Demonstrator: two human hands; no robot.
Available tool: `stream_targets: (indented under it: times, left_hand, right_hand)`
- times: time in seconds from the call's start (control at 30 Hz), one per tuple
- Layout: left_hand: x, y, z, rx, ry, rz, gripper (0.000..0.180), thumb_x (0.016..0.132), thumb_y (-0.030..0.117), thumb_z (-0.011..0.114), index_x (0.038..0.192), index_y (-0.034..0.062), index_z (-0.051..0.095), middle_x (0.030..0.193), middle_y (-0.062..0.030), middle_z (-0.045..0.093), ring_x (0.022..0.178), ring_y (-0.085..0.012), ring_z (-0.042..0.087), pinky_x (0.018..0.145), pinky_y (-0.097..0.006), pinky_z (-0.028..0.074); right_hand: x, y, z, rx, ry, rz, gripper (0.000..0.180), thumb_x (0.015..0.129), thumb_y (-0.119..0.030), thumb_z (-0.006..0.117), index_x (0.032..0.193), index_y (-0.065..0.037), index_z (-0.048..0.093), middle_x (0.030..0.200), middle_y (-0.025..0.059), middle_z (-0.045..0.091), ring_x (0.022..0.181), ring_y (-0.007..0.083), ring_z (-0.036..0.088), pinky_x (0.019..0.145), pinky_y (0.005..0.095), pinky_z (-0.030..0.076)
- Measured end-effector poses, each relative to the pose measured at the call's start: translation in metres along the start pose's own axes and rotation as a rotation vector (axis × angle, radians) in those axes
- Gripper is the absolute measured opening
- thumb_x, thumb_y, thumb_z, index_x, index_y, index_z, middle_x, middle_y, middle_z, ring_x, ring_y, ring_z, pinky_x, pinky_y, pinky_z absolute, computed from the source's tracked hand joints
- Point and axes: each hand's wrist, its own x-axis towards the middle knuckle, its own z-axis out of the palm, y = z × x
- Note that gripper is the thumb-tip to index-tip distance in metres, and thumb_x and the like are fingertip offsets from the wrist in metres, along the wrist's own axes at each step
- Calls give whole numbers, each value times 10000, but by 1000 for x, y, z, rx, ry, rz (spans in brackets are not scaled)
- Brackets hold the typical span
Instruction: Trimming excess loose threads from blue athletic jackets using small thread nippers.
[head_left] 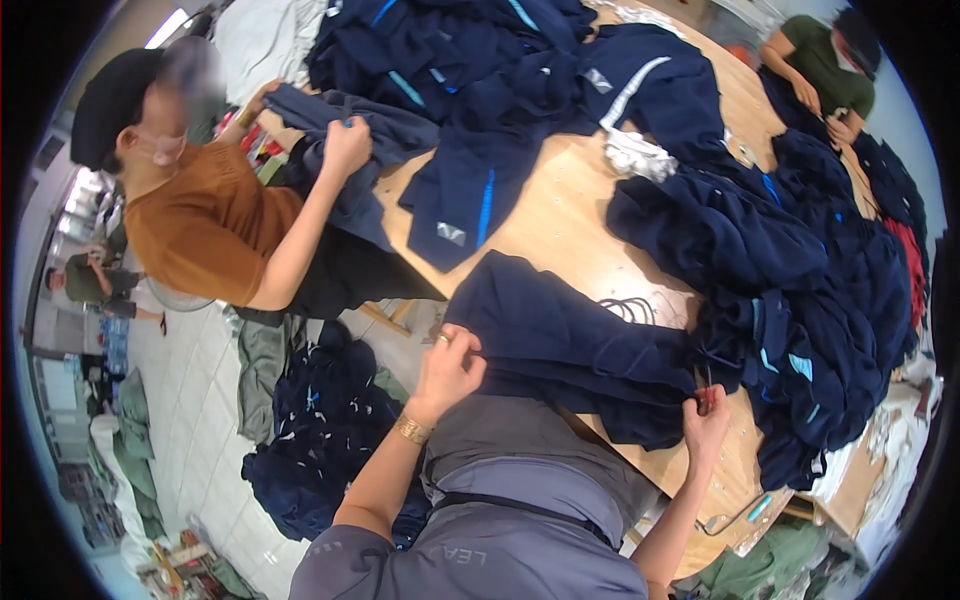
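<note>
A navy garment (pixel 565 325) lies spread over the near edge of the wooden table (pixel 575 215), in front of my body. At its left end, my left hand (pixel 450 372) is closed, its curled fingers pinching the cloth's edge. By the opposite end, my right hand (pixel 706 425) is closed around small red-handled thread snips (pixel 708 397). Their thin metal blades point away from me, against the dark cloth. Just beyond the garment lies a coil of thin black cord (pixel 628 310).
Navy garments are heaped on the right (pixel 800 270) and far side (pixel 450 60) of the table. A dark pile (pixel 320 440) sits on the floor to my left. One co-worker (pixel 215 215) handles grey cloth on the left; another (pixel 825 75) works at the far right.
</note>
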Motion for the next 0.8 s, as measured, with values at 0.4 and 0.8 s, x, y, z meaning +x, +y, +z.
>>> stream_targets:
  times: [0.4,0.8]
  left_hand:
    - [37,63,8,-340,40,-62,450,653,51,624,1067,46,448,979,-138,526,931,-312,550,771,-377,468]
    - [48,64,0,-200,-82,42,665,679,181,721,1257,97,404,1049,-157,531,1158,-287,425,977,-409,350]
  right_hand:
    - [5,-73,13,305,-219,-450,585,733,-93,744,1251,-30,477,1108,134,579,929,170,558,781,232,450]
    - [43,-106,16,442,-162,-554,259,714,-79,744,899,53,620,846,109,637,743,206,569,703,337,469]
